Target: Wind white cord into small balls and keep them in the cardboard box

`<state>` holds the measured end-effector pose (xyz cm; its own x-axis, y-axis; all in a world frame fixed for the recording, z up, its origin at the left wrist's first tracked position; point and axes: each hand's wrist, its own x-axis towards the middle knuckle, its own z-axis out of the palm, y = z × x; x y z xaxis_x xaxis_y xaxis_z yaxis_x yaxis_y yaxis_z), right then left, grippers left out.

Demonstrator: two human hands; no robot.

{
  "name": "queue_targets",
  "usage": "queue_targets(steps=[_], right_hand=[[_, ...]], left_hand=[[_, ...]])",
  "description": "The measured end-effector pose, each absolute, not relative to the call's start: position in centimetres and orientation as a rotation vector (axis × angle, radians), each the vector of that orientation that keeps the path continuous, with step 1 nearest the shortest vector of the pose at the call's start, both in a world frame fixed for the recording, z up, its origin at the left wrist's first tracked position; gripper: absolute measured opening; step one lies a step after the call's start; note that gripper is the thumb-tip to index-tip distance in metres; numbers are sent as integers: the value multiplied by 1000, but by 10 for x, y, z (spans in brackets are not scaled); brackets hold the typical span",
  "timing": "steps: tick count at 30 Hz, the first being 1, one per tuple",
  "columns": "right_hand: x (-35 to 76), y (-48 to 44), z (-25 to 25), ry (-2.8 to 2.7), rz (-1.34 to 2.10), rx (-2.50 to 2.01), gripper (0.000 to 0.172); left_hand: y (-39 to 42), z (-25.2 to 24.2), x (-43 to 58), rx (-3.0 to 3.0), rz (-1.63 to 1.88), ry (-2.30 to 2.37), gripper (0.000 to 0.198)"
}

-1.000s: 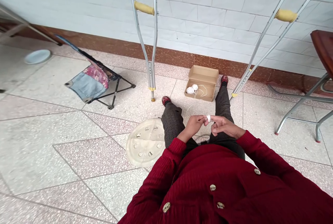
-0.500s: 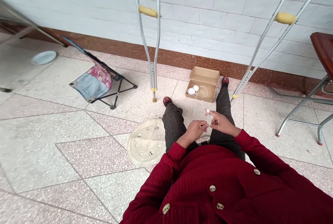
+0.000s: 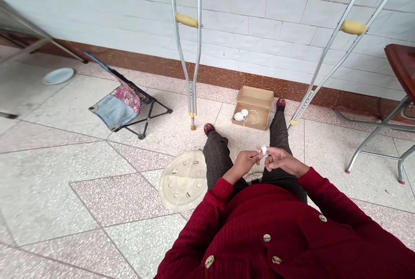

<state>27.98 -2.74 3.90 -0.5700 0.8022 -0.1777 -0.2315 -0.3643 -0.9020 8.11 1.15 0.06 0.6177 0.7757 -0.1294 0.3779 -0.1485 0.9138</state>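
My left hand (image 3: 241, 163) and my right hand (image 3: 280, 160) meet above my lap. A small white ball of thread (image 3: 263, 150) sits between them, pinched in my right fingertips. My left fingers pinch a thin white thread (image 3: 256, 153) close to the ball. The thread's path to the floor is faint. Beyond my knees, an open cardboard box (image 3: 253, 114) lies on the floor. It holds two white thread balls (image 3: 239, 117) and loose thread. Neither hand touches it.
Aluminium crutches (image 3: 186, 20) (image 3: 352, 27) stand on either side of my legs. A round plastic lid (image 3: 181, 181) lies by my left knee. Further left are a folded fabric stool (image 3: 121, 108) and a plate (image 3: 59, 76). A brown-topped metal-legged seat (image 3: 402, 67) stands right.
My hands have come back together around the small white ball, after being apart half a second ago. The view has shifted slightly.
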Motion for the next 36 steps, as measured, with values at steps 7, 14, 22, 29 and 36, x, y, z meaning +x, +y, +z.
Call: queue_targets(steps=[7, 14, 22, 29, 36], right_hand=[[282, -11, 10, -1473, 1654, -1166, 80], [279, -37, 6, -1529, 2065, -1097, 61], [276, -29, 42, -1087, 1998, -799, 66], [282, -19, 5, -1385, 1797, -1185, 78], [277, -39, 22, -1375, 2238, -904, 58]], left_hand=[[-7, 2, 81, 1902, 324, 935, 35], [19, 19, 58, 2100, 441, 1045, 32], [-1, 7, 81, 1755, 407, 986, 38], [-5, 11, 73, 1936, 355, 945, 36], [19, 19, 61, 1997, 443, 973, 35]])
